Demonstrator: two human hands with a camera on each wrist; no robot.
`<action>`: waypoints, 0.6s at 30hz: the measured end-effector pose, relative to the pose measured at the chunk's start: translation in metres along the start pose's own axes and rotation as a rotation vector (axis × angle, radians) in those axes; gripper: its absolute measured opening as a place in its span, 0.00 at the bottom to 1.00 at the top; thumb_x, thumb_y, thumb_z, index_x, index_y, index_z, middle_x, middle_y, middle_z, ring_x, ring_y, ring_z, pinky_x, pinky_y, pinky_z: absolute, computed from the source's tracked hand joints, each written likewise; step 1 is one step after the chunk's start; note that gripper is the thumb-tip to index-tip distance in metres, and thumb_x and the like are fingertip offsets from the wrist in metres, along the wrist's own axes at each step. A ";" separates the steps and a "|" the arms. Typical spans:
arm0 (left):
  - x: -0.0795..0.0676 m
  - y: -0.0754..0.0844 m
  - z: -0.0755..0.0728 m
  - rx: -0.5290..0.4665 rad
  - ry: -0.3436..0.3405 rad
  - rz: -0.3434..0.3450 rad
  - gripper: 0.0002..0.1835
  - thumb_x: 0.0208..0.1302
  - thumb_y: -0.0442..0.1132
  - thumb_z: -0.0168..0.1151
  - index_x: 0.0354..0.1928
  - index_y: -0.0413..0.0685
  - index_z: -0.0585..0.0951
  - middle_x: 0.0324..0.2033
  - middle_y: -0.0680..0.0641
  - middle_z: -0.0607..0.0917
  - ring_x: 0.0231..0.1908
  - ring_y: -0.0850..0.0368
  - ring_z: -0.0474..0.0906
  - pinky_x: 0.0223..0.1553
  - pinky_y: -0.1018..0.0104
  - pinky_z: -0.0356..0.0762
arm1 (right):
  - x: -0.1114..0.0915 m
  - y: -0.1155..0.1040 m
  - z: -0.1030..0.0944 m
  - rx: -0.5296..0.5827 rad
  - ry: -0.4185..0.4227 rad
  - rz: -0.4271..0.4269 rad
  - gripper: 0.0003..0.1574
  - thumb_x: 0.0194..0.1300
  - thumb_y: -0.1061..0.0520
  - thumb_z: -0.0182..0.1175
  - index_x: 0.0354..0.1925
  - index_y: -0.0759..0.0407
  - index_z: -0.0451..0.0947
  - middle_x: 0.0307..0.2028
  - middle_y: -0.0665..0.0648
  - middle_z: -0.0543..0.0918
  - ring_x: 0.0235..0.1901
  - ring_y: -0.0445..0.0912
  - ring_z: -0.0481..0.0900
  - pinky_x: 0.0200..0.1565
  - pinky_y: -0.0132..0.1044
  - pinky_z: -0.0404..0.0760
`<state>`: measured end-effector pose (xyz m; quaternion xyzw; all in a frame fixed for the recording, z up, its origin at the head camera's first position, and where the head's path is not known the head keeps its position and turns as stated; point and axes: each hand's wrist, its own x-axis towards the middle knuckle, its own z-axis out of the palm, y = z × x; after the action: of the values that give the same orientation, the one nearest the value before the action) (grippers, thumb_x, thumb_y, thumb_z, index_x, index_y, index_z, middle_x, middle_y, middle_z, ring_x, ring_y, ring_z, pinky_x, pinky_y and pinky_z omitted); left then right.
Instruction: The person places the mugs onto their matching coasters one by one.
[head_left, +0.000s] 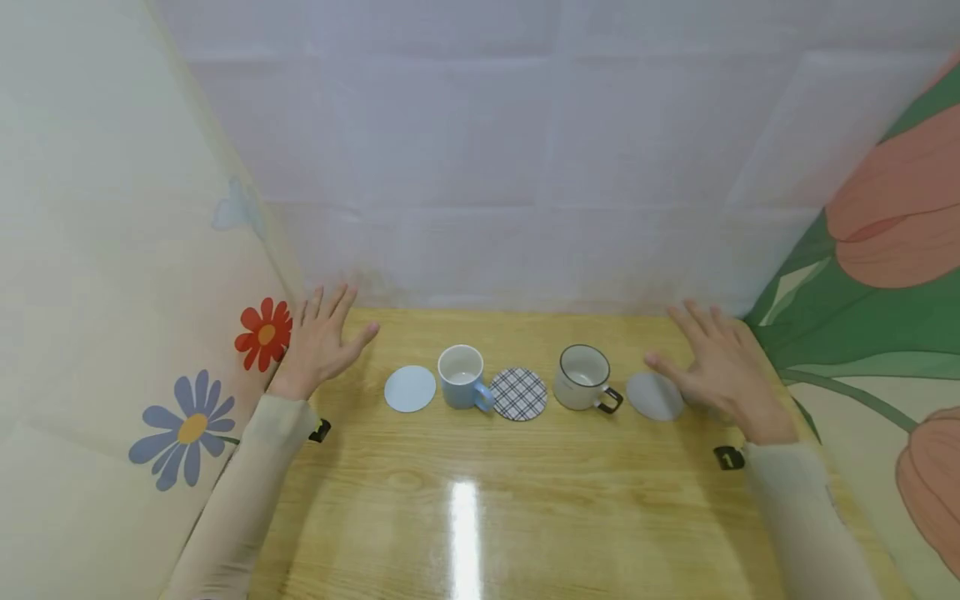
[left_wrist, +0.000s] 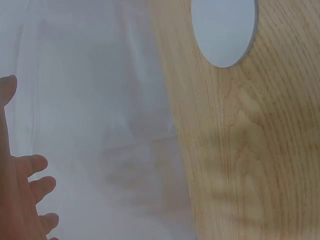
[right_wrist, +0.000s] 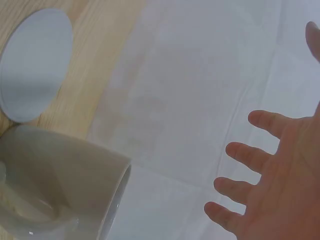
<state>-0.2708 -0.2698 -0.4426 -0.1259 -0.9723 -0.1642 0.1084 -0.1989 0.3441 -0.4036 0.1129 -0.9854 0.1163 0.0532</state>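
My left hand (head_left: 318,346) is held over the table's left side with fingers spread, touching nothing. A light blue round coaster (head_left: 410,389) is the thing nearest to it. Fingers likewise spread, my right hand (head_left: 720,371) hovers at the right beside a pale grey coaster (head_left: 654,397). The right wrist view shows a cream mug (right_wrist: 65,170) close to that coaster; in the head view this hand mostly hides it. Between the hands stand a blue mug (head_left: 454,388) with a white inside, a plaid coaster (head_left: 519,394) and a whitish mug (head_left: 573,390) with a black rim and handle.
The coasters and mugs form a row across the wooden table (head_left: 405,500). A white cloth (head_left: 480,167) hangs along the back edge. Flower-printed cloths stand at the left (head_left: 90,292) and right (head_left: 885,392). Small black tags (head_left: 729,457) sit by both wrists.
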 end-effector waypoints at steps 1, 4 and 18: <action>-0.001 0.001 0.000 0.003 0.004 0.003 0.51 0.74 0.74 0.47 0.86 0.50 0.54 0.85 0.38 0.54 0.84 0.28 0.37 0.81 0.27 0.32 | -0.001 -0.001 0.000 0.016 0.006 -0.003 0.61 0.74 0.26 0.56 0.86 0.56 0.48 0.85 0.72 0.47 0.80 0.80 0.43 0.74 0.81 0.46; -0.003 0.002 0.002 0.019 0.017 0.010 0.51 0.74 0.74 0.47 0.86 0.50 0.54 0.85 0.39 0.54 0.84 0.29 0.38 0.81 0.27 0.33 | -0.003 -0.005 0.002 0.062 0.015 -0.001 0.62 0.74 0.27 0.58 0.87 0.53 0.45 0.85 0.71 0.45 0.81 0.78 0.43 0.73 0.82 0.45; -0.017 0.008 0.011 0.002 0.076 0.043 0.49 0.74 0.70 0.53 0.85 0.47 0.58 0.83 0.38 0.61 0.84 0.30 0.43 0.82 0.29 0.38 | -0.007 -0.022 0.013 0.182 0.115 -0.137 0.53 0.73 0.38 0.66 0.84 0.56 0.58 0.81 0.69 0.60 0.78 0.73 0.59 0.71 0.79 0.59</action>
<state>-0.2541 -0.2628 -0.4547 -0.1403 -0.9647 -0.1657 0.1489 -0.1877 0.3214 -0.4128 0.1774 -0.9561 0.2075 0.1068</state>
